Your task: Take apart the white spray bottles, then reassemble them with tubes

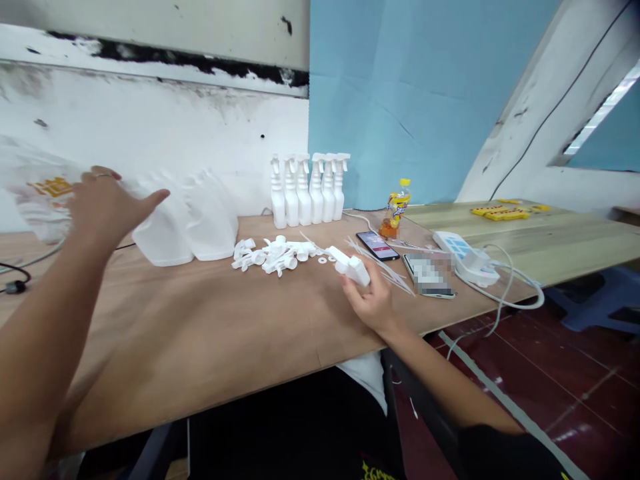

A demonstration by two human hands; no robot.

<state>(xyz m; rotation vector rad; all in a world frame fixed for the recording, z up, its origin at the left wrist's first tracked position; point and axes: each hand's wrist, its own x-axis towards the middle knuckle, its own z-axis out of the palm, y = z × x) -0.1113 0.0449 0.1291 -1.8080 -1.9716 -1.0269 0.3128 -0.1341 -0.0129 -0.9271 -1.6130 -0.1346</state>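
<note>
White plastic trigger head [351, 265] sits clamped in my right hand [373, 301], fingers curled round its body, nozzle end pointing toward the loose pile of trigger parts [277, 256] mid-bench. Held just above the wood, near the front edge, so wrist has room to turn. My left hand [107, 207] is up off the bench, fingers spread apart, holding nothing, reaching at the empty bottles [185, 220] that lie grouped toward the back left; plastic bag [37, 193] is behind it at the far left edge. Finished spray bottles [309, 189] stand in a tight row against the back wall, out of the way. Phones [377, 245], power strip [463, 257] and thin tubes [385, 267] crowd the right end. Bench [200, 333] front centre is bare wood, widest open room.
</note>
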